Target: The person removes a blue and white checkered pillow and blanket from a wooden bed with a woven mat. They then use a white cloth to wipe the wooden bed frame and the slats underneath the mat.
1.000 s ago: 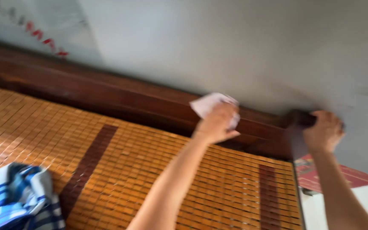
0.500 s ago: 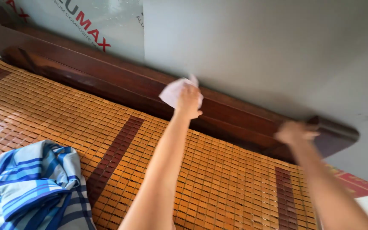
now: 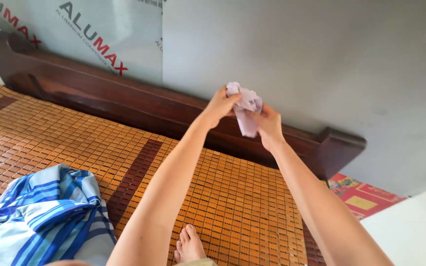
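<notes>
Two hands, crumpled cloth hanging downward.

**A crumpled pale cloth held up in both hands**

A small cloth — pale lilac-white, soft and heavily creased — is bunched into a loose wad and held in the air. The left hand pinches its upper left edge; the right hand grips its lower right side. One rumpled fold sits on top, and a short tail hangs down between the two hands — limp and roughly vertical. The cloth is raised in front of a dark wooden headboard and touches nothing but the hands.
</notes>
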